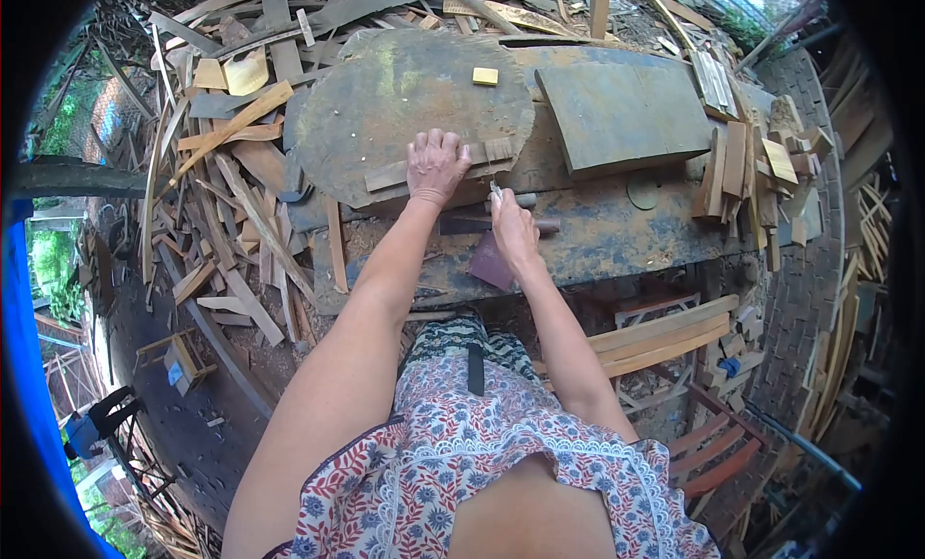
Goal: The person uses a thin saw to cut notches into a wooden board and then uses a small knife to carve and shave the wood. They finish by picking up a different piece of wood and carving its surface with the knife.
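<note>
On a worn round wooden slab [337,125] lies a narrow wooden strip [385,179], slanting up to the right. My left hand [437,166] is closed over the strip, its fingers curled and pressing on it. To the right, my right hand [515,227] is closed round the handle of a thin saw-like tool [494,187], whose blade reaches the strip near its right end. Much of the handle is hidden by my fingers. A small yellow block [486,76] sits farther back on the slab. Below my right hand lies a dark reddish flat piece [492,261].
A thick grey board [621,116] rests on the workbench [588,241] at the right, above a round disc [644,191]. Stacked wood blocks [734,164] stand at the bench's right end. Scrap wood [246,212] is piled left and behind. A slatted bench [665,337] is at lower right.
</note>
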Demonstrator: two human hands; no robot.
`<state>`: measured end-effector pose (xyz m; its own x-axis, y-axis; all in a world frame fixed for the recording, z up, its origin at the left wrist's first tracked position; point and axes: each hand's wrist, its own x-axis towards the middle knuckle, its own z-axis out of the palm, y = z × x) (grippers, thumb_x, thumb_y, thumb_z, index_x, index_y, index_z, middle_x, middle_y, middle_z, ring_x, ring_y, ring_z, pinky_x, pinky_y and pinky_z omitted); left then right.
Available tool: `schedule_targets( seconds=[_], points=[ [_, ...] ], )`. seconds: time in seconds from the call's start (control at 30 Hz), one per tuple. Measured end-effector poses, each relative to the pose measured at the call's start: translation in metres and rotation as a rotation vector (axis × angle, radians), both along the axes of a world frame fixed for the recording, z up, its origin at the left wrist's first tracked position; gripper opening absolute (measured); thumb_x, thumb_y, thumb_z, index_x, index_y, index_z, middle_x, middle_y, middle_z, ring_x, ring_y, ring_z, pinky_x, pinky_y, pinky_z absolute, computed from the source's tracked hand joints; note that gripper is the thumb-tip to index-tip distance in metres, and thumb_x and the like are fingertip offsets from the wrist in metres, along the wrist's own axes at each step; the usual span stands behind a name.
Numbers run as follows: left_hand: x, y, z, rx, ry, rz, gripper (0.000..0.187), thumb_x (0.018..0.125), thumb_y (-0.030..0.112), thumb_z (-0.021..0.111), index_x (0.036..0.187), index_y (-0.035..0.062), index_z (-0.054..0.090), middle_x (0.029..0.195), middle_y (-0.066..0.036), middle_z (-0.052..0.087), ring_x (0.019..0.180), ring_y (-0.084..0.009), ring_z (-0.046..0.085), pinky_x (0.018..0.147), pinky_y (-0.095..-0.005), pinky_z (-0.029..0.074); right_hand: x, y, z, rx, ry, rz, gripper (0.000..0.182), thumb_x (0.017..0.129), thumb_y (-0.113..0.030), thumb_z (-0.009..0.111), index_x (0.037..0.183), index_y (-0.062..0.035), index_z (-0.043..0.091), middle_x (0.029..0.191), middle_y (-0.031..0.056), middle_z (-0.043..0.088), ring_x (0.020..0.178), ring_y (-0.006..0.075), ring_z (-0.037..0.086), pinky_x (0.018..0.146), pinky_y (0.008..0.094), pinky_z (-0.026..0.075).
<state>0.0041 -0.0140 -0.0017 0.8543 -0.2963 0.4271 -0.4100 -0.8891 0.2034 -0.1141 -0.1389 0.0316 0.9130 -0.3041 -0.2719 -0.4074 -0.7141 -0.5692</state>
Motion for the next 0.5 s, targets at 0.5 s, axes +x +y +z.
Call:
schedule_targets(
  seconds=[0.5],
  points=[
    [0.0, -0.001, -0.001, 0.0, -0.013, 0.003, 0.02, 0.08, 0.035, 0.061, 0.084, 0.0152, 0.056, 0.087, -0.006, 0.051, 0.087, -0.0253, 0.051, 0.077, -0.0402, 0.04, -0.008, 0.001, -0.006, -0.002, -0.01, -0.015, 0.027, 0.098, -0.033, 0.042, 0.104, -0.0078, 0.049, 0.084, 0.0295, 0.063, 0.085, 0.0497, 0.06, 0.073, 0.0598, 0.044]
  ],
)
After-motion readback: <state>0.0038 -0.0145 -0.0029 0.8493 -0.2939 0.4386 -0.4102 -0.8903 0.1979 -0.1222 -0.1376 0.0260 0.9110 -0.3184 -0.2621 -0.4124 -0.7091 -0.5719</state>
